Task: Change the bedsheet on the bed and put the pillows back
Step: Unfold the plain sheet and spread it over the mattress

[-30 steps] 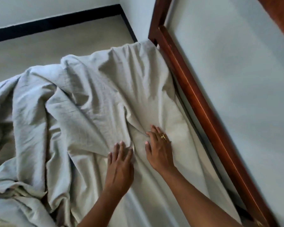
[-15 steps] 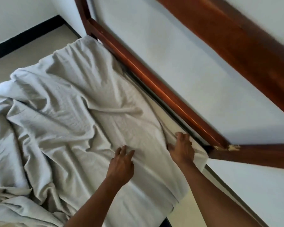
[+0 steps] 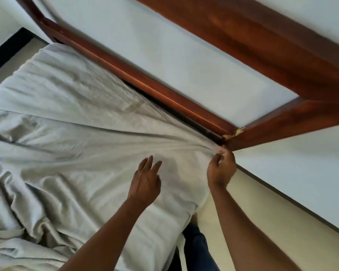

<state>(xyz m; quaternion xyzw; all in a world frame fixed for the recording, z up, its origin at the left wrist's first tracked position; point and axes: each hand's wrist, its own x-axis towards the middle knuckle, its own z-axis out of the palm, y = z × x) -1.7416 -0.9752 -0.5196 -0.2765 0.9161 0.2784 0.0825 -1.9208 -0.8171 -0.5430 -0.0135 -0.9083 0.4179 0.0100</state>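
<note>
The bedsheet [image 3: 76, 153] lies spread over the bed, pulled fairly flat at the far side and heaped in loose folds at the near left. The right hand [image 3: 221, 169] pinches its right corner between curled fingers and thumb, just beside the chipped joint [image 3: 233, 133] of the wooden bed frame [image 3: 145, 85]. The left hand [image 3: 145, 182] is spread with straight fingers low over the cloth and grips nothing; whether it presses down I cannot tell. The likely trouble is that a pull from one pinched corner alone drags the whole sheet rightward, so the far-left edge slides off its corner. The tight creases running into the pinch suggest uneven tension that could set the sheet askew. The cloth may also snag on the splintered wood at the joint, or the corner may slip from so small a grip. As for its lie, the far edge runs along the frame rail from far left to right, and the creases fan leftward from the held corner. The sheet runs out of view, so its long axis cannot be judged.
</note>
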